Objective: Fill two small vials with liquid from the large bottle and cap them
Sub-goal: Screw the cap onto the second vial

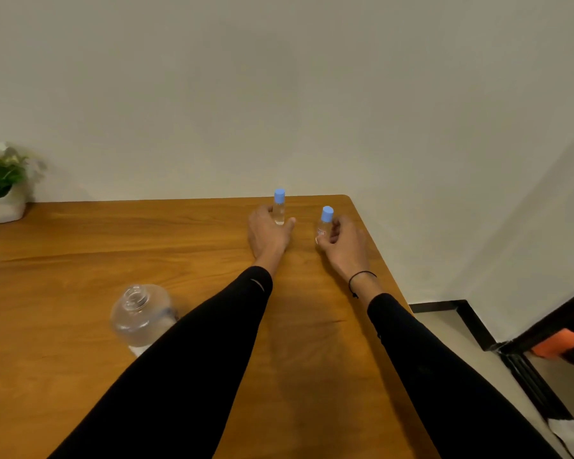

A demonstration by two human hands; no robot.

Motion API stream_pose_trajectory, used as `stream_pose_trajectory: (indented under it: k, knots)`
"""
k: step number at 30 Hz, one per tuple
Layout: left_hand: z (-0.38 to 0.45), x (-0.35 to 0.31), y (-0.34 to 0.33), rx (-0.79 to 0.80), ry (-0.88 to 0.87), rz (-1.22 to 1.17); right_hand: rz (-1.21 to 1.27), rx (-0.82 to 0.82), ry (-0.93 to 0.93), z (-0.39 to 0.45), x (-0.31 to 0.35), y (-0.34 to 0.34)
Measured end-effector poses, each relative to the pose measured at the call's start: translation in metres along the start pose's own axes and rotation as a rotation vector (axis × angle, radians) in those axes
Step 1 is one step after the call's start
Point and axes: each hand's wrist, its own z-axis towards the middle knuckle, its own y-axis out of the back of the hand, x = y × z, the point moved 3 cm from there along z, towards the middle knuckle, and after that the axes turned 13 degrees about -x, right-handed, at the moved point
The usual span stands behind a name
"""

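Observation:
Two small clear vials with blue caps stand upright near the far right corner of the wooden table (80, 246). My left hand (267, 231) wraps around the base of the left vial (279, 207). My right hand (343, 241) grips the lower part of the right vial (325, 221). Both caps sit on the vials. The large clear bottle (140, 314) stands uncapped at the near left, its open mouth facing up, partly hidden behind my left sleeve.
A potted plant in a white pot (2, 183) sits at the far left edge of the table by the wall. The table's right edge (383, 260) runs close to my right hand. Beyond it lie floor, a black frame and an orange object (560, 342).

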Motion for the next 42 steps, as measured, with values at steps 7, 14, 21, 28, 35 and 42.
stream_pose_trajectory:
  k: [7,14,21,28,35,42]
  knots:
    - [0.029,-0.01,-0.032,-0.001,-0.046,0.005,0.055,-0.012,-0.033,0.059,-0.004,-0.044]
    - [0.063,-0.019,-0.059,0.009,-0.06,-0.031,0.042,-0.081,-0.059,0.107,-0.006,-0.08]
    - [0.07,-0.015,-0.069,-0.004,-0.071,-0.049,-0.023,-0.102,-0.049,0.122,-0.013,-0.098]
    - [0.049,-0.007,-0.058,-0.035,0.061,-0.032,-0.022,-0.052,-0.134,0.103,-0.011,-0.087]
    - [-0.025,-0.024,-0.013,-0.015,0.083,-0.129,0.277,0.04,-0.232,0.028,0.02,-0.046]
    - [-0.127,0.015,0.075,0.102,0.044,-0.312,0.289,0.033,-0.259,-0.088,0.056,0.023]
